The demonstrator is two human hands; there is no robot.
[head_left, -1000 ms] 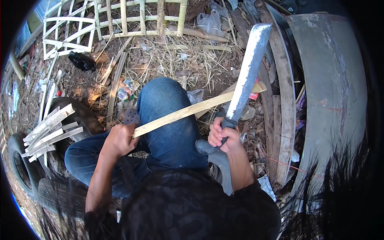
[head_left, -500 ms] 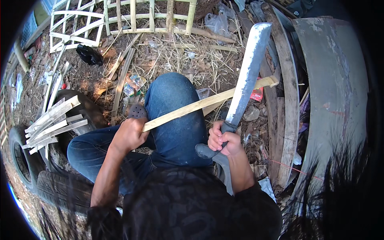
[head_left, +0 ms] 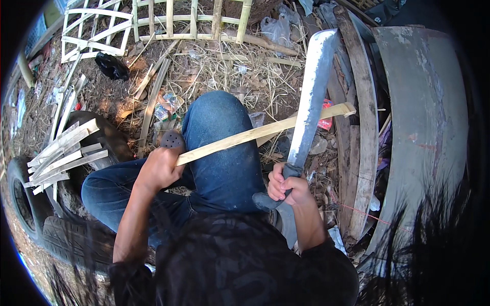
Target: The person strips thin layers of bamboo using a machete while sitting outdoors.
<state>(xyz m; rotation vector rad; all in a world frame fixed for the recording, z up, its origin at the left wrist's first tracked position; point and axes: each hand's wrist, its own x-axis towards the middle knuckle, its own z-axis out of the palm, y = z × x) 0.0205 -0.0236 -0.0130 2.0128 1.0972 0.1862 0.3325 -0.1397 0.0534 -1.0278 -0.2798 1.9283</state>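
Note:
My left hand (head_left: 161, 168) is closed around the near end of a pale bamboo strip (head_left: 229, 142). The strip slants up to the right, across my raised knee (head_left: 219, 120) in blue jeans, and its split-looking far end lies over weathered planks. In my right hand (head_left: 290, 187) is a machete (head_left: 315, 84), gripped by its dark, hooked handle. Its broad blade points up and away and crosses the strip near the far end, hiding a short stretch of it. Whether blade and strip touch, I cannot tell.
Cut strips (head_left: 66, 153) lie piled beside old tyres (head_left: 71, 239) at left. Bamboo lattice panels (head_left: 178, 20) stand at the far side. Long planks (head_left: 365, 117) and a curved grey sheet (head_left: 421, 117) line the right. Dry straw and litter cover the ground.
The machete has turned slightly more upright, its tip shifting left, and its handle has come a little nearer. The strip's far end has dipped slightly. Both grips stay the same.

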